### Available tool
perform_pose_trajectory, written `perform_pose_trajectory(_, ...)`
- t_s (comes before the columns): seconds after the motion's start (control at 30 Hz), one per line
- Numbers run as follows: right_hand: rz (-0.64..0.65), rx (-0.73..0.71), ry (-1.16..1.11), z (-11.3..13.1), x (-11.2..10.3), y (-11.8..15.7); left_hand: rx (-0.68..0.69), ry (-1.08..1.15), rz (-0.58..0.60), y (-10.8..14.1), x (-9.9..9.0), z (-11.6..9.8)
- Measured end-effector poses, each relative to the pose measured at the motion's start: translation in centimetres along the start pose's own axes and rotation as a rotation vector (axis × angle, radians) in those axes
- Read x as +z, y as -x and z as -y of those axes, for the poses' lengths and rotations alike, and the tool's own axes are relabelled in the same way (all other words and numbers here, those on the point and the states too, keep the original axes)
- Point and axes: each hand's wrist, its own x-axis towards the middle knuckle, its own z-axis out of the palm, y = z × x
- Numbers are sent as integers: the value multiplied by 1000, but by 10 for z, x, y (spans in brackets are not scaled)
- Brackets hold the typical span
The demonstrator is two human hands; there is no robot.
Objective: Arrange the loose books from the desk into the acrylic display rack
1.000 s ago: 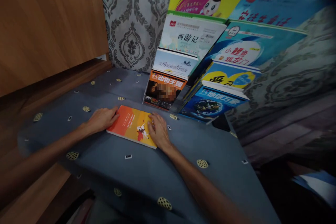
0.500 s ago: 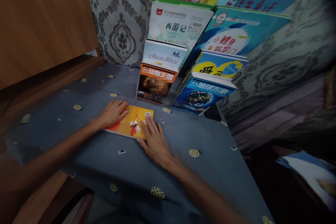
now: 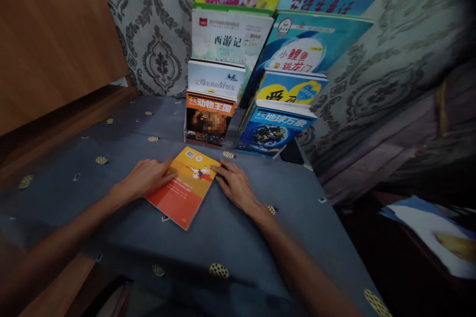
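Observation:
A thin orange-and-yellow book (image 3: 182,193) lies turned at an angle on the patterned blue-grey tablecloth, its barcode corner pointing toward the display rack. Along its left edge, my left hand (image 3: 149,177) grips the book, thumb on the cover and the other fingers partly hidden. My right hand (image 3: 237,184) holds the upper right corner between thumb and fingers. Just beyond the book stands an animal book with an orange cover (image 3: 210,119), and right of it a blue book with a globe (image 3: 274,131).
Several books rise in two tiered columns on a rack, including a white one (image 3: 215,77) and a teal one (image 3: 316,34). A wooden cabinet (image 3: 55,34) flanks the table at left. Papers (image 3: 427,233) lie on a dark surface at right, beyond the table edge.
The book has been turned on the table, so its barcode end now faces the rack and its red end comes nearer me. My right hand moved from its near edge to its upper right corner.

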Motion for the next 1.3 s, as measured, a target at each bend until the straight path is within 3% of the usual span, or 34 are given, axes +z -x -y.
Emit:
perform_pose_trajectory(0.13,-43,97,4,-5,4,-3,168,191,35,8,6,-19)
perform_pose_trajectory(0.27,-67,116,-16,0,4,-2,82,58,-46,-2,8,-32)
perform_pose_trajectory(0.33,-84,115,-14,5,2,-2,73,19,-156,-13,11,-31)
perform_pose_trajectory(0.47,-75,143,7,15,-1,-1,200,134,-324,-35,30,-21)
perform_pose_trajectory(0.6,-77,151,-18,17,0,-1,274,291,-353,-45,49,-16)
perform_pose_trajectory(0.73,-97,134,-102,7,1,-1,242,208,-357,-42,49,-22)
perform_pose_trajectory(0.83,-87,129,-163,-5,-3,1,168,67,-339,-35,39,-37)
perform_pose_trajectory(1.0,-25,239,-99,-23,-29,17,31,-149,-251,-22,19,-73)
perform_pose_trajectory(1.17,-5,265,-99,-41,-53,35,-29,-161,-156,-17,7,-108)
perform_pose_trajectory(1.3,-54,237,-170,-51,-60,44,25,-137,-157,-20,9,-135)
